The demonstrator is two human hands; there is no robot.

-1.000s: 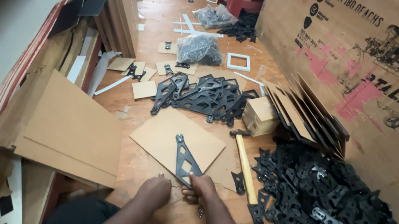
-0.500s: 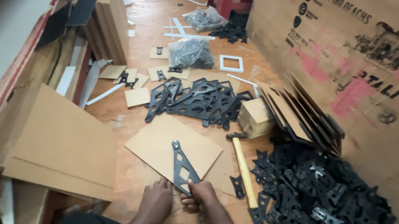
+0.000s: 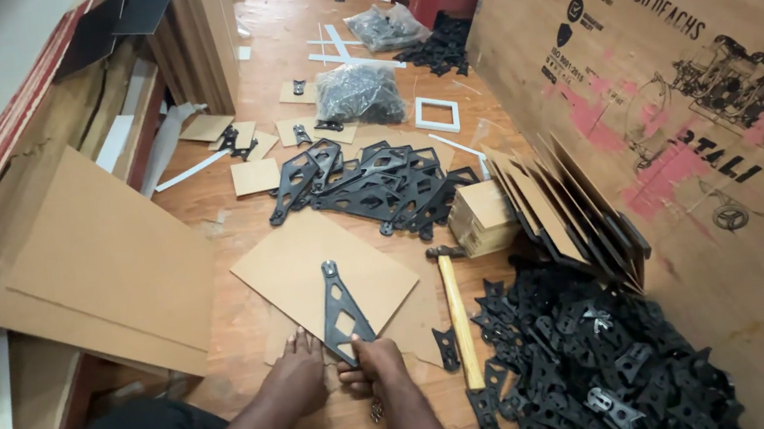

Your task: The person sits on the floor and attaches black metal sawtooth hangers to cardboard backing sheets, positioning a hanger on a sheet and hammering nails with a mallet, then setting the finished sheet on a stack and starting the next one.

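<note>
A black triangular metal bracket point(image 3: 342, 310) lies on a square of brown board point(image 3: 322, 269) on the wooden floor. My right hand point(image 3: 378, 362) pinches the bracket's near end. My left hand point(image 3: 296, 371) rests beside it, fingers touching the board's near edge next to the bracket. A small dark part point(image 3: 377, 409) hangs below my right hand; what it is I cannot tell.
A wooden-handled hammer point(image 3: 456, 313) lies right of my hands. A heap of black brackets point(image 3: 587, 355) fills the right, another pile point(image 3: 378, 185) sits further off. Large cardboard sheets point(image 3: 102, 251) lean at left, a big printed carton point(image 3: 712, 102) at right, with a small box point(image 3: 483, 217).
The view has shifted slightly. Both hands have stayed at the bracket's near end, the left hand closing in beside the right.
</note>
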